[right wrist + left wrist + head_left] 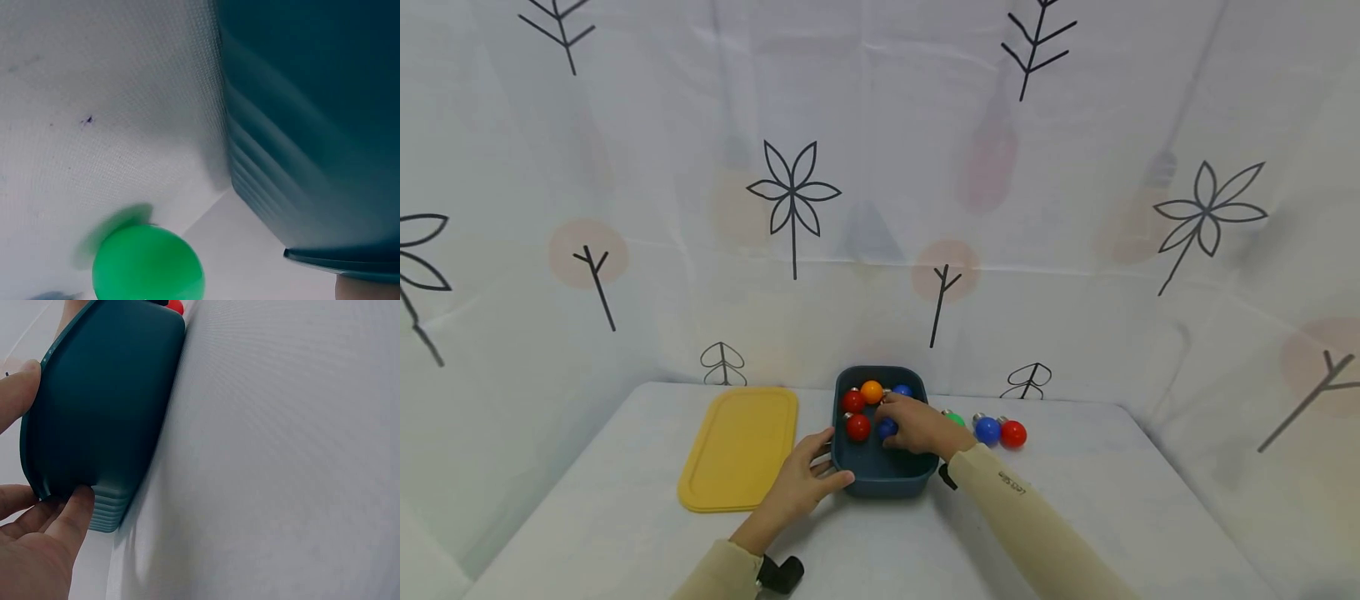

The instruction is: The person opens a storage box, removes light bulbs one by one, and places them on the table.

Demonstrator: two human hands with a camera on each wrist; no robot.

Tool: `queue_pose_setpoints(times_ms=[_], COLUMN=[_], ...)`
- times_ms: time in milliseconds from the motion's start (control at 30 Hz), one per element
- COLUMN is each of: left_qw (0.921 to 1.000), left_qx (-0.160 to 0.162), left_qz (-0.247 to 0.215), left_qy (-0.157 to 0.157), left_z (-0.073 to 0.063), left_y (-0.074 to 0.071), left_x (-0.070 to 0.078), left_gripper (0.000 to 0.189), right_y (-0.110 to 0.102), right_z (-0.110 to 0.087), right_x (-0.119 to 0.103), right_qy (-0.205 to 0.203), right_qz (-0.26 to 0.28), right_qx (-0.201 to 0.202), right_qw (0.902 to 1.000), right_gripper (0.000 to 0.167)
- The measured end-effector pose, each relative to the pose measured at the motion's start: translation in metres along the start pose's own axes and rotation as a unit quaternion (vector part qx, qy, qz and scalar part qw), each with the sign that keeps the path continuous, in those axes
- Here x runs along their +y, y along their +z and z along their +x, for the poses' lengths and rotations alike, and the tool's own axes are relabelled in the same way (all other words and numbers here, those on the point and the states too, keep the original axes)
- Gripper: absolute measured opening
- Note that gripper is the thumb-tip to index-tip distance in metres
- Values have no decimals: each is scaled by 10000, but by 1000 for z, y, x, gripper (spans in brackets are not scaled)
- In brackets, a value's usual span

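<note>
My right hand [917, 425] reaches down into a dark teal bin [880, 487], its thumb and fingers pinching a blue light bulb [887, 428]. In the bin beside it lie two red bulbs [858, 427], an orange bulb [872, 392] and another blue bulb [902, 390], partly behind the hand. My left hand [797, 479] rests against the bin's front left corner. The left wrist view shows its spread, fairly straight fingers [78, 515] on the bin's outer wall [106, 394] and the thumb at the rim. In the right wrist view, the bin wall hides most of the right hand.
To the bin's left lies a yellow tray [737, 450]. On the right, a green bulb [149, 264], a blue bulb [987, 431] and a red bulb [1013, 434] lie on the white table [1075, 500]. A patterned cloth [880, 208] hangs behind.
</note>
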State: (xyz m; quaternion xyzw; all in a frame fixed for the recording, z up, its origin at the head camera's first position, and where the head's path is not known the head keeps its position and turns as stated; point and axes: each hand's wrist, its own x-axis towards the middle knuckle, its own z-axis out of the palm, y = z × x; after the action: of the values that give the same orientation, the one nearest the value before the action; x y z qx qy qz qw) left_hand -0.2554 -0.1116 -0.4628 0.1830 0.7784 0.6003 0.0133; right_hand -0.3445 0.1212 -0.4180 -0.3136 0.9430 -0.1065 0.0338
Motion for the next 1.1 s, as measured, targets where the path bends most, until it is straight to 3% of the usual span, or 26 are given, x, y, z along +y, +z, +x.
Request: queue_pose_setpoints(times_ms=[267, 533, 800, 1100], left_qw=[10000, 10000, 9999, 9999], left_qx=[-8, 28, 61, 58], left_qz=[-29, 31, 96, 57], left_qy=[4, -10, -121, -58], left_z=[1, 1, 0, -1], left_y=[-1, 1, 2, 1], left_x=[0, -1, 2, 2], left_gripper=[86, 85, 86, 81], right_y=[-3, -13, -26, -39], right_z=[-1, -11, -31, -61], right_x=[1, 0, 5, 22], right_qy=[-41, 40, 183, -11], right_qz=[167, 777, 1169, 1340], right_qx=[142, 433, 1088, 1573], right_qw=[9998, 9960, 9870, 9784], right_gripper=[32, 35, 37, 37])
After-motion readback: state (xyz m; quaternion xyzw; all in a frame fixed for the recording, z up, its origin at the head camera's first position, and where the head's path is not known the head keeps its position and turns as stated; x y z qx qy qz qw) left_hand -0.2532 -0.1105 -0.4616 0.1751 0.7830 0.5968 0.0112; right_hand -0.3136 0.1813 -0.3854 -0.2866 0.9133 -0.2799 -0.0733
